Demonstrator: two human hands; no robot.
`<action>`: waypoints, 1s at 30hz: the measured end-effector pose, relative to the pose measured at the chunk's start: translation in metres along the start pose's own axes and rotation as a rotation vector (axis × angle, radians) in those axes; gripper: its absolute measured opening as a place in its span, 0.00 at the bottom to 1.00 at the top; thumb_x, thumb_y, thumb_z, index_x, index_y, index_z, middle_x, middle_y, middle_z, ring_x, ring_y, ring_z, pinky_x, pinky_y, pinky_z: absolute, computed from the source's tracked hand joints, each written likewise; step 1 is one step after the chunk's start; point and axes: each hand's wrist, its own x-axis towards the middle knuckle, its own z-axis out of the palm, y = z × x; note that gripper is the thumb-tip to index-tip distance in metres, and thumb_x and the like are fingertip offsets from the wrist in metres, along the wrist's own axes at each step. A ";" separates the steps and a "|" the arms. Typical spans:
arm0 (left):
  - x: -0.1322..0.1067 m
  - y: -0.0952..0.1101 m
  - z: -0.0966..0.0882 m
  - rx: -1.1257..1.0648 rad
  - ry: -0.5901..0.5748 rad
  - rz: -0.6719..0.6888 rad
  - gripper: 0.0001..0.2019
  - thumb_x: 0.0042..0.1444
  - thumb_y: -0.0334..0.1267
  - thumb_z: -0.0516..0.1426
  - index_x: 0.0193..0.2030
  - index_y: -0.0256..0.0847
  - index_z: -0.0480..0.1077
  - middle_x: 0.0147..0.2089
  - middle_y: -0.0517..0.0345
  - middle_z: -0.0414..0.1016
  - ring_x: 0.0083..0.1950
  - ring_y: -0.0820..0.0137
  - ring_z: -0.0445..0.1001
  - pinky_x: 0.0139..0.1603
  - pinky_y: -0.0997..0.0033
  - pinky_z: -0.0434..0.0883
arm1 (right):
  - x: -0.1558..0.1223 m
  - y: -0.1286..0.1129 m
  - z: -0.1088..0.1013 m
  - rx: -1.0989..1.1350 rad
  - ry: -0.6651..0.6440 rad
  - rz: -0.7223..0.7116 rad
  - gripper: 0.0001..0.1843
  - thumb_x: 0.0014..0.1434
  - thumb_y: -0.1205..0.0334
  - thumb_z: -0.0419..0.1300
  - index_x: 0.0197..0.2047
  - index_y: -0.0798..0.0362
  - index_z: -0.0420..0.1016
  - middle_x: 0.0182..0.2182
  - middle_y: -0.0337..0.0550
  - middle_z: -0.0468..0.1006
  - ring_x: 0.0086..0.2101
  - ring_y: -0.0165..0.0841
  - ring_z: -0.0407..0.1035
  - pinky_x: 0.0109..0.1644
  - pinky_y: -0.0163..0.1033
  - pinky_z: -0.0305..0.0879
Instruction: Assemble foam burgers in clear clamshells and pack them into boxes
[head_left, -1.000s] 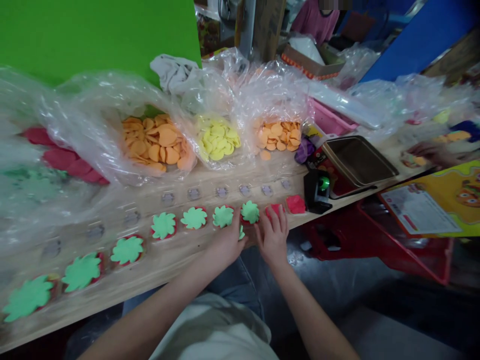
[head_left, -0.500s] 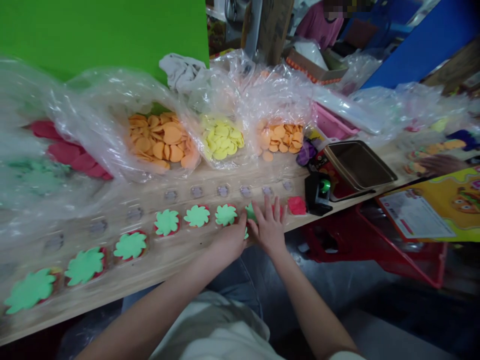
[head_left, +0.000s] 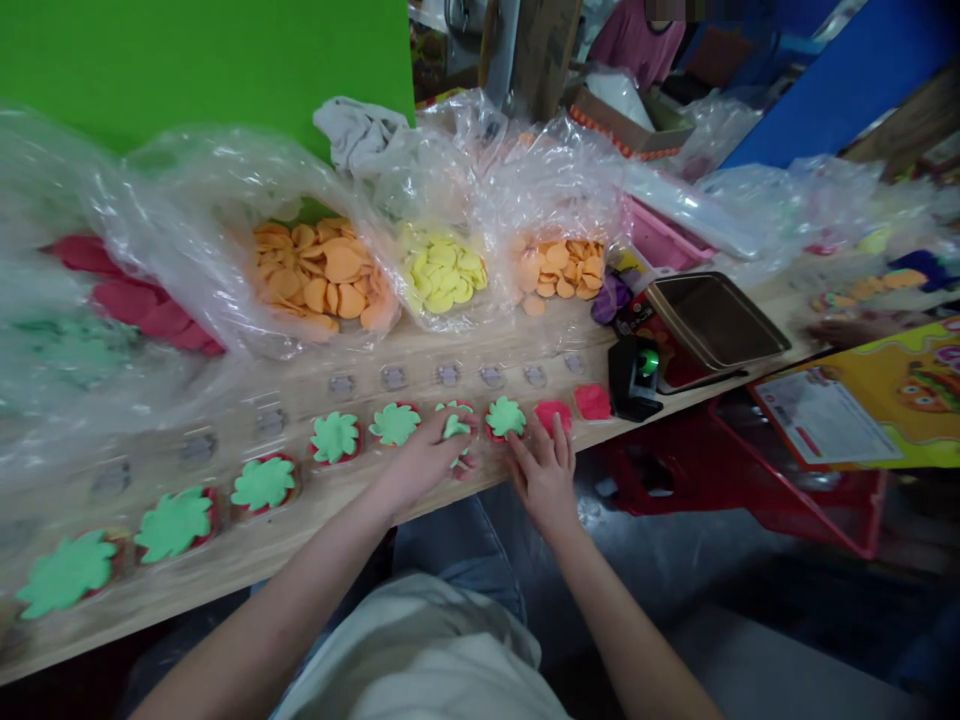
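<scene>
My left hand (head_left: 424, 462) is closed around green scalloped foam pieces (head_left: 457, 428), which show between its fingers. It is over a small clear tray in the front row, and its fingers hide part of the green and red there. My right hand (head_left: 546, 485) has its fingers apart. Its fingertips are at a green foam piece (head_left: 505, 417) on red and the lower edge of a red foam piece (head_left: 553, 414). Another red foam piece (head_left: 593, 402) sits farther right. Leftward, several green foam pieces (head_left: 335, 437) lie on red ones in the row.
Behind the trays, clear bags hold orange foam discs (head_left: 330, 270), yellow foam pieces (head_left: 444, 275) and red foam pieces (head_left: 146, 305). A black tape dispenser (head_left: 634, 378) and a brown tray (head_left: 720, 320) stand right. Another person's hand (head_left: 862, 325) is at far right. The table's front edge (head_left: 300, 560) runs below.
My left hand has shifted left along the row, uncovering a green foam piece on red. My right hand has drawn back slightly, so more of the red foam piece beside it shows.
</scene>
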 end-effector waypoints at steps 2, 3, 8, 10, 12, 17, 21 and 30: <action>0.019 0.009 0.007 0.457 -0.072 0.100 0.23 0.53 0.34 0.49 0.58 0.43 0.57 0.50 0.49 0.71 0.41 0.63 0.74 0.40 0.64 0.71 | 0.003 -0.001 0.002 -0.006 0.006 0.004 0.17 0.57 0.61 0.56 0.51 0.45 0.70 0.59 0.45 0.58 0.62 0.47 0.37 0.60 0.60 0.44; 0.028 0.014 0.011 0.648 -0.089 0.133 0.27 0.52 0.32 0.50 0.61 0.43 0.54 0.51 0.47 0.71 0.44 0.60 0.74 0.41 0.63 0.70 | 0.004 -0.002 0.003 -0.009 0.013 0.002 0.16 0.57 0.61 0.56 0.50 0.46 0.70 0.59 0.46 0.58 0.62 0.48 0.37 0.60 0.60 0.44; 0.056 0.017 0.033 0.929 -0.109 0.104 0.33 0.49 0.28 0.52 0.64 0.38 0.51 0.49 0.37 0.72 0.47 0.52 0.72 0.40 0.61 0.68 | 0.003 -0.001 0.006 -0.035 0.016 0.009 0.18 0.58 0.59 0.56 0.52 0.46 0.69 0.59 0.48 0.58 0.62 0.49 0.36 0.60 0.61 0.43; 0.055 0.012 0.039 0.966 -0.117 0.087 0.33 0.50 0.28 0.51 0.65 0.37 0.49 0.46 0.36 0.73 0.44 0.51 0.73 0.38 0.59 0.67 | 0.001 0.000 0.007 -0.039 0.004 0.014 0.19 0.58 0.59 0.55 0.54 0.45 0.67 0.59 0.49 0.58 0.62 0.49 0.36 0.60 0.61 0.43; 0.053 0.008 0.042 0.983 -0.132 0.072 0.33 0.50 0.29 0.51 0.65 0.38 0.48 0.43 0.37 0.75 0.41 0.51 0.74 0.37 0.58 0.67 | 0.000 0.001 0.008 -0.028 -0.004 0.016 0.20 0.59 0.58 0.55 0.55 0.45 0.66 0.59 0.48 0.58 0.63 0.49 0.35 0.60 0.61 0.43; 0.052 0.013 0.031 0.916 -0.154 0.089 0.30 0.49 0.30 0.53 0.61 0.40 0.56 0.44 0.41 0.75 0.43 0.54 0.74 0.42 0.59 0.67 | -0.003 0.008 0.003 0.099 0.086 0.007 0.20 0.58 0.64 0.52 0.55 0.49 0.65 0.58 0.48 0.60 0.62 0.47 0.40 0.60 0.59 0.44; 0.041 0.021 0.013 0.555 -0.105 0.127 0.23 0.56 0.38 0.49 0.59 0.40 0.56 0.48 0.48 0.72 0.47 0.62 0.72 0.46 0.64 0.67 | 0.000 0.006 -0.011 0.465 0.189 0.201 0.17 0.59 0.63 0.50 0.52 0.52 0.67 0.50 0.49 0.69 0.54 0.41 0.58 0.56 0.51 0.55; 0.028 0.014 0.050 -0.720 -0.271 -0.159 0.12 0.54 0.43 0.55 0.42 0.39 0.69 0.38 0.54 0.73 0.37 0.70 0.72 0.39 0.71 0.68 | 0.032 -0.011 -0.024 1.507 -0.059 0.795 0.14 0.51 0.50 0.60 0.32 0.52 0.69 0.23 0.34 0.68 0.22 0.26 0.61 0.23 0.30 0.58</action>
